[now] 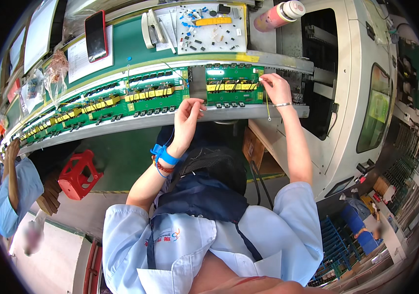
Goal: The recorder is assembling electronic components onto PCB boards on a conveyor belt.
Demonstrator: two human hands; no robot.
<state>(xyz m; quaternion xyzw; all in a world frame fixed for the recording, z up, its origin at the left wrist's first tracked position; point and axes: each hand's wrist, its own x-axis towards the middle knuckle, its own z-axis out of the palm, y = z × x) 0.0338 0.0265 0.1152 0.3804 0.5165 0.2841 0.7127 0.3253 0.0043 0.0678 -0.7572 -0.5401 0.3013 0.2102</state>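
A green circuit board [231,73] with a row of yellow-topped blocks lies on the conveyor rail, apart from the line of similar boards to its left. My right hand [276,89] is at its right end, thumb and fingertips pinched at the board's edge. What they hold is too small to make out. A thin yellow-green wire [268,108] hangs down beside these fingers, over the front rail. My left hand [188,117], with a blue wrist strap [164,155], is at the front rail near the gap between boards. Its fingers are curled, and their inside is hidden.
Behind the rail sit a tray of loose components [212,36], a phone [96,36] on paper and a pink bottle [278,17]. A white machine [351,98] stands at right. A red stool [80,175] and another person's arm [11,166] are at left.
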